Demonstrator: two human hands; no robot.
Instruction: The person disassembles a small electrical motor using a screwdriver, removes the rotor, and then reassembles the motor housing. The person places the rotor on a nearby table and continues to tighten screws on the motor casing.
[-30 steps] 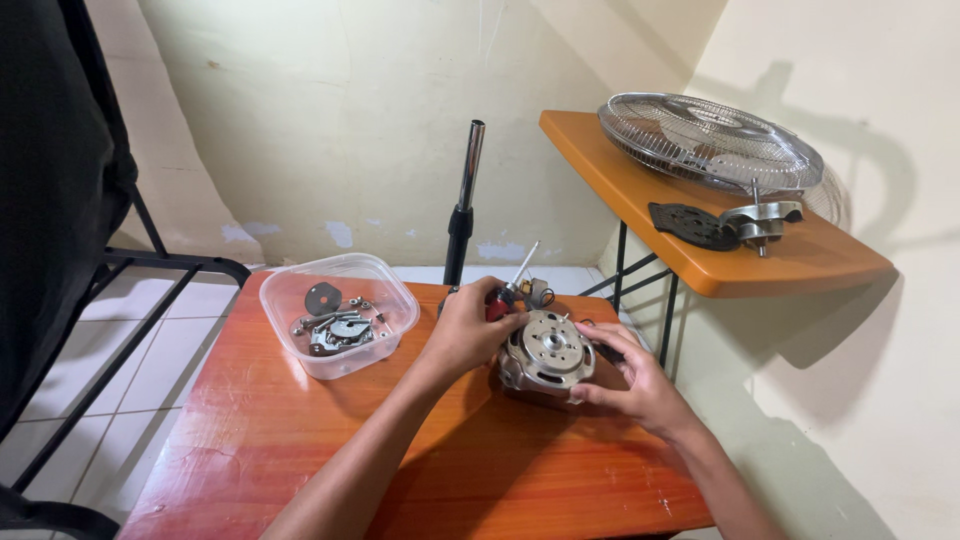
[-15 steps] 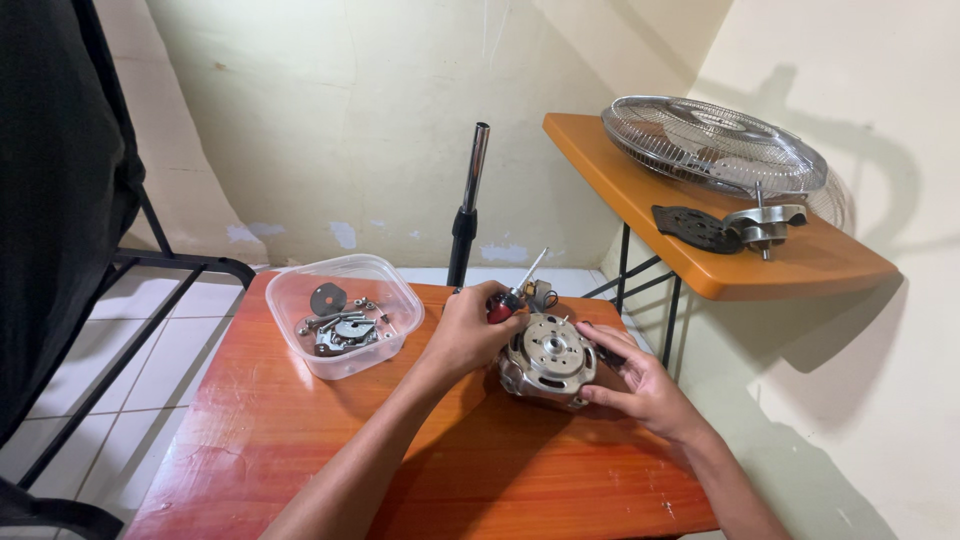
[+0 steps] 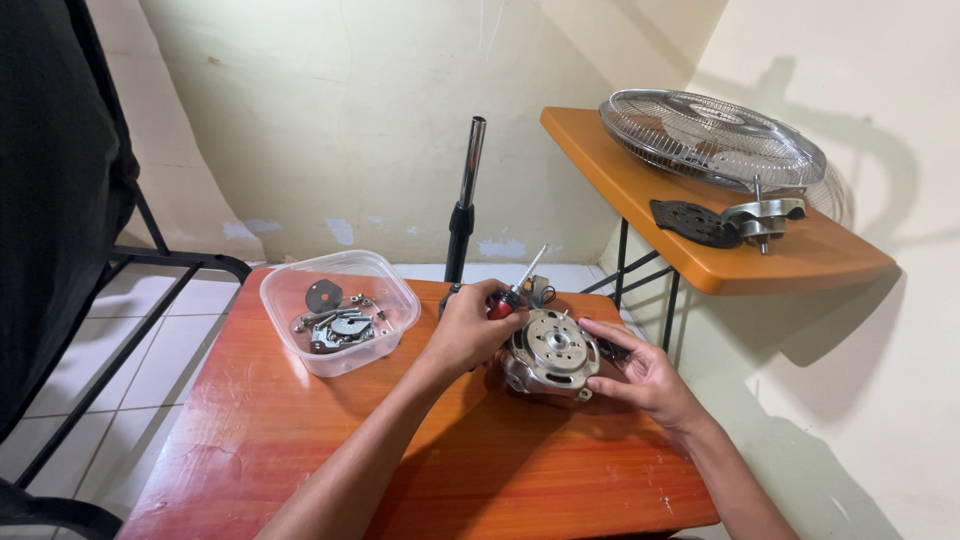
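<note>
A round metal fan motor [image 3: 550,352] rests on the orange-brown wooden table [image 3: 300,440], its flat face turned up towards me. My left hand [image 3: 468,328] grips a red-handled screwdriver [image 3: 512,293] whose shaft points up and away, just left of the motor. My right hand [image 3: 640,372] cups the motor's right side with fingers spread along its rim.
A clear plastic tub [image 3: 340,310] of screws and metal parts sits left of my hands. A black and chrome pole [image 3: 466,200] rises behind the table. On the orange shelf [image 3: 700,220] at right lie a wire fan guard [image 3: 710,138] and a black part [image 3: 695,222]. A dark chair [image 3: 60,220] stands at left.
The motor has tilted so its flat face now points more upward. My left hand with the screwdriver has shifted slightly; my right hand stays on the motor's side.
</note>
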